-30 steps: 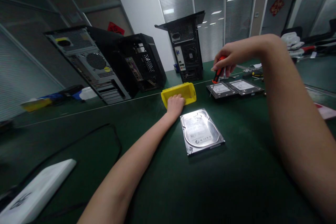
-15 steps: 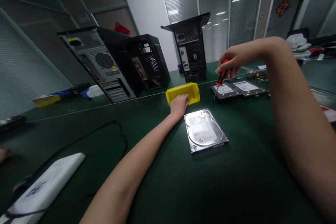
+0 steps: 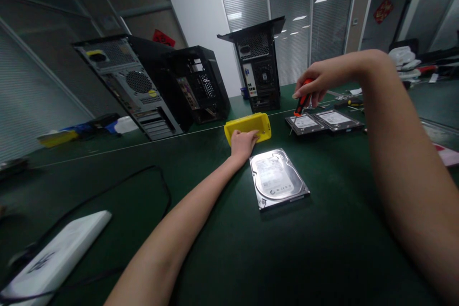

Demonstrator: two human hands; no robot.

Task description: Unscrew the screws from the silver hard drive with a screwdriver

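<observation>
My left hand [image 3: 243, 144] reaches forward and rests on the near edge of a yellow plastic tray [image 3: 247, 127], fingers curled over its rim. Just to the right of that hand a silver hard drive [image 3: 277, 179] lies flat on the green table [image 3: 251, 248]. My right hand [image 3: 317, 84] is raised over the far right and closed on a red-handled screwdriver [image 3: 300, 103], tip pointing down at the nearer of two dark hard drives [image 3: 304, 123] lying side by side with the other [image 3: 337, 119].
Three open computer towers stand at the back: one at left [image 3: 125, 86], one in the middle [image 3: 201, 83] and one further right [image 3: 260, 69]. A white flat device [image 3: 53, 258] and a black cable [image 3: 118, 186] lie at the near left. Tools and clutter sit at the far right [image 3: 347, 102].
The view has shifted slightly. Both hands stay almost where they were, the left on the yellow tray and the right holding the screwdriver above the dark drives.
</observation>
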